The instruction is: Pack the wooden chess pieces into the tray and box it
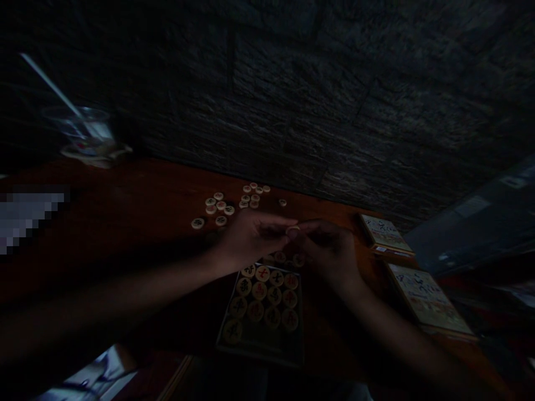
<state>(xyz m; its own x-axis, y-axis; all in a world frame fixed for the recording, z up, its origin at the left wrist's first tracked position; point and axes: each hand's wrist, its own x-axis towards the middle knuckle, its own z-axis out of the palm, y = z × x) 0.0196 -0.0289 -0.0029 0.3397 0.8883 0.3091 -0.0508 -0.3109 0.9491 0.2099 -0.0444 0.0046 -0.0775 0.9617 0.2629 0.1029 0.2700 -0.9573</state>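
Note:
Pinched between both hands is a round wooden Chinese chess piece (292,231), held above the table. My left hand (251,234) comes in from the left, its thumb and fingers closed on the piece. Opposite it, my right hand (332,248) grips the same piece. Just below them lies a shallow box (267,346) filled mostly with rows of pieces marked in black and red; part of its near row shows bare bottom. Two loose pieces, one of them a chess piece (298,259), lie beyond the box's far edge, partly under my hands.
Several loose chess pieces (221,220) are scattered toward the stone wall (267,100). At the far left stands a clear plastic cup (83,125) with a straw. On the right lie two boxes, the nearer box (430,298) and a farther box (385,231). The scene is dark.

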